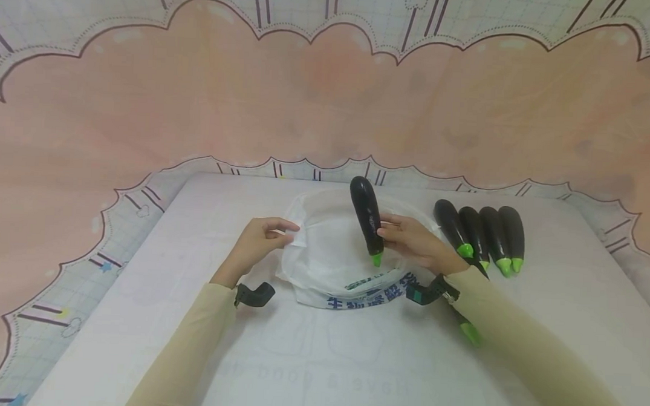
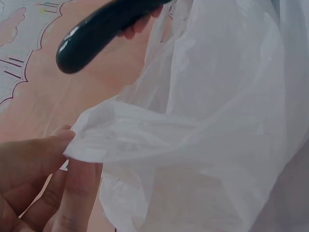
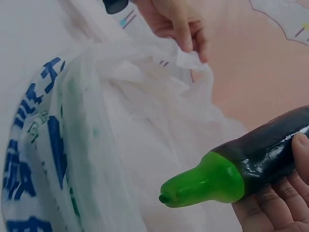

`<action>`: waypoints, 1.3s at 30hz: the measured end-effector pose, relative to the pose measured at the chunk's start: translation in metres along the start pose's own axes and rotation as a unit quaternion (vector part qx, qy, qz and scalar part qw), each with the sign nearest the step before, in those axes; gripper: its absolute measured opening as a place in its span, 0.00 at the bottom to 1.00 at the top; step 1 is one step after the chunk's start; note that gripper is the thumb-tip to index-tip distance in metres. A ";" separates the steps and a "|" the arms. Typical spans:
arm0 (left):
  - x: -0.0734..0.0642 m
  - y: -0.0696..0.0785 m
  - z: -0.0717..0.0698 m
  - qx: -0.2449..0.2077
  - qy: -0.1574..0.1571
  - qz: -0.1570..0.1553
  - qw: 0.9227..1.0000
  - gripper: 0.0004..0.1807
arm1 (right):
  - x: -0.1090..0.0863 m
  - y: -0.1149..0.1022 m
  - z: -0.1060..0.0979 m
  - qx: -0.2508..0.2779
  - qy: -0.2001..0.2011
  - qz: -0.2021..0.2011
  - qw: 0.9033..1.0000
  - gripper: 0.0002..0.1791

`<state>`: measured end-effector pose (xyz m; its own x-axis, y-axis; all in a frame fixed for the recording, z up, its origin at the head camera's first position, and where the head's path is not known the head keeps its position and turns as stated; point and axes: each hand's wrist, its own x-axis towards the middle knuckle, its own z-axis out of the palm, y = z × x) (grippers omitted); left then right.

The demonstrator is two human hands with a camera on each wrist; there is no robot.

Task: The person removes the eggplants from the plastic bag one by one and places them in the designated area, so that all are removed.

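A white plastic bag point(image 1: 325, 242) with blue and green printing stands with its mouth spread in the middle of the table. My left hand point(image 1: 252, 248) pinches the bag's rim at its left side, thumb against fingers, as the left wrist view shows. In my right hand point(image 1: 416, 242) I hold a dark eggplant point(image 1: 365, 211) above the bag's opening. Its bright green stem end point(image 3: 205, 181) points down toward me, and its rounded end tilts up and away. The right wrist view shows thumb and fingers around the dark body.
Several more eggplants point(image 1: 489, 237) lie side by side right of the bag, green ends toward me. Another green stem end point(image 1: 470, 332) shows below my right forearm, the rest mostly hidden. A patterned cloth point(image 1: 329, 106) hangs behind the white table point(image 1: 351, 361).
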<state>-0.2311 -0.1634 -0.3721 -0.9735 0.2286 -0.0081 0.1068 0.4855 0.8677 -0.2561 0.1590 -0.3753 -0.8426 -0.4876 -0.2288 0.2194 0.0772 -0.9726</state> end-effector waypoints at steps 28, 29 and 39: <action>0.001 -0.001 0.002 0.009 -0.001 0.003 1.000 0.15 | -0.120 -0.010 -0.062 -0.060 0.100 -0.067 0.991 0.37; 0.001 -0.001 0.002 0.009 -0.001 0.003 1.000 0.15 | -0.124 -0.008 -0.064 -0.074 0.108 -0.063 0.989 0.37; 0.001 -0.001 0.002 0.009 -0.002 0.000 1.000 0.15 | -0.158 0.010 -0.093 -0.186 0.160 -0.004 0.969 0.38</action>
<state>-0.2317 -0.1618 -0.3745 -0.9729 0.2309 -0.0106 0.1094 0.5004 0.8589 -0.1666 0.3172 -0.3528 -0.9660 -0.1999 -0.1639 0.0689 0.4122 -0.9085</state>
